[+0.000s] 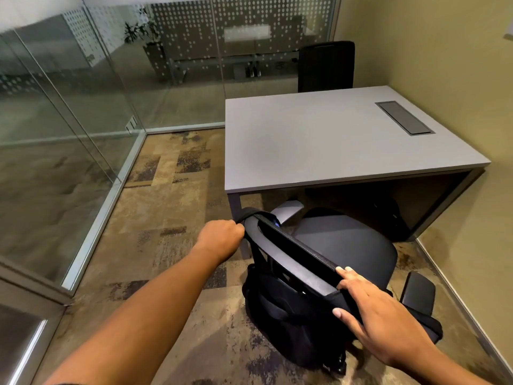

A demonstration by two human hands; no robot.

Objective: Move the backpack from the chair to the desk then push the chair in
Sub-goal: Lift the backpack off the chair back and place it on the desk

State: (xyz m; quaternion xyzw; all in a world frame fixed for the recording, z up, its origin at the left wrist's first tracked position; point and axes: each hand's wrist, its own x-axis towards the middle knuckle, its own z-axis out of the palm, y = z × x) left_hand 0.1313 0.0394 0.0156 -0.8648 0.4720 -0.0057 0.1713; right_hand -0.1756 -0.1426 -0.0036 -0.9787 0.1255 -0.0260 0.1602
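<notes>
A black backpack [280, 318] hangs behind the office chair's backrest [294, 259], its straps looped over the grey top rim. My left hand [222, 236] is closed on the left strap [249, 213] at the backrest's left corner. My right hand [383, 312] lies over the right strap [427, 325] at the backrest's right end, with the fingers on the rim and the thumb on the outer side. The chair seat [347, 243] faces the grey desk [319, 143] and stands just in front of it.
A glass partition [83, 120] runs along the left, a beige wall [472, 93] along the right. A second black chair [326, 66] stands at the desk's far side. A cable hatch [404, 117] sits in the desk top. Patterned carpet [166, 218] lies to my left.
</notes>
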